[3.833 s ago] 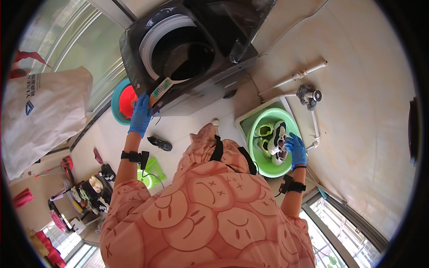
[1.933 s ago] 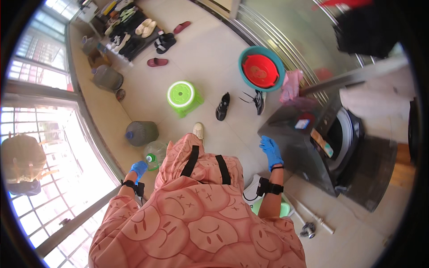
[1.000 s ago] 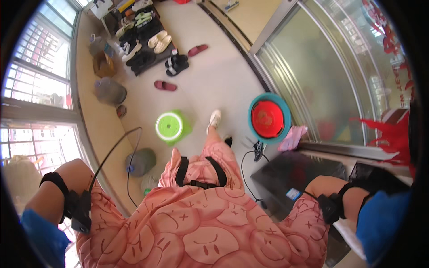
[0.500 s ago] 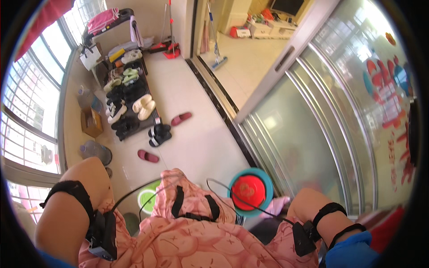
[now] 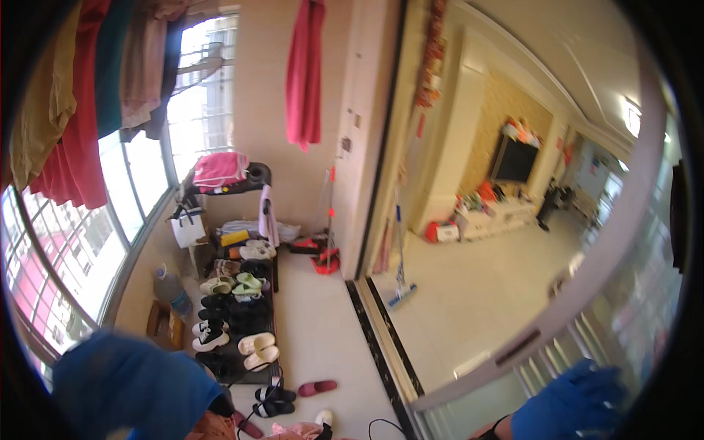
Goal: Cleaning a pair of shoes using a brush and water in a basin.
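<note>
My left hand (image 5: 136, 385), in a blue glove, is raised at the lower left, close to the camera. Motion smears it, so its fingers cannot be made out. At the lower right, my right hand (image 5: 572, 400) wears a blue glove too, its fingers apart and nothing visible in them. It appears in front of the frosted sliding door (image 5: 469, 403); whether it touches the door cannot be told. A bit of pink patterned cloth (image 5: 293, 431) shows at the bottom edge, beside a thin black cable (image 5: 385, 421).
A low rack of shoes (image 5: 242, 315) runs along the window side, with black slides (image 5: 275, 403) and a maroon slipper (image 5: 317, 388) on the floor nearby. Clothes (image 5: 88, 110) hang above. Past the door track (image 5: 381, 352) stand a mop (image 5: 401, 286) and a white cabinet (image 5: 495, 220).
The view has tilted up, so the hanging clothes and far room show, while the basins and most of my lap have left the picture. Both gloved hands have come up into view.
</note>
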Available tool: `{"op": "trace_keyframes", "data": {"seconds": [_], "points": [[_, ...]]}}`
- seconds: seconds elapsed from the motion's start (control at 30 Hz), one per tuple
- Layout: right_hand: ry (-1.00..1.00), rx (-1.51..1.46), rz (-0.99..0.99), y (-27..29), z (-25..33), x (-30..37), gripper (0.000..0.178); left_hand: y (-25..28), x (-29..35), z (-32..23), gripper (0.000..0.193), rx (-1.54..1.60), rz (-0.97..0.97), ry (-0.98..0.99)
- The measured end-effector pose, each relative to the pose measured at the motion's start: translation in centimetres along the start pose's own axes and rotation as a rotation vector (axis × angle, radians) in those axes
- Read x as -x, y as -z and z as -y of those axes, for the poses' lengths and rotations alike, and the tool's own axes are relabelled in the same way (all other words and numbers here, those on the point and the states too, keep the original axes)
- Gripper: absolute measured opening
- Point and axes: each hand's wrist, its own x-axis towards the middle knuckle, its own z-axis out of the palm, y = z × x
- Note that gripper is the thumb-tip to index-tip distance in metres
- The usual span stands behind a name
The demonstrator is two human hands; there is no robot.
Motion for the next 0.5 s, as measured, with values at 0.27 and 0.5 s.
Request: {"op": "trace_keyframes", "data": {"seconds": [0.27,0.5], "points": [[-1.061,0.373,0.11,8.9,-25.7,8.6,0.04,26.4,26.2,8.3,0.058,-1.487,-0.058,1.799],[-1.372,0.381,0.33,17.8,-45.0,15.7,0.039,41.1,39.2,15.4,0.056,-0.894,-0.422,1.774]]}}
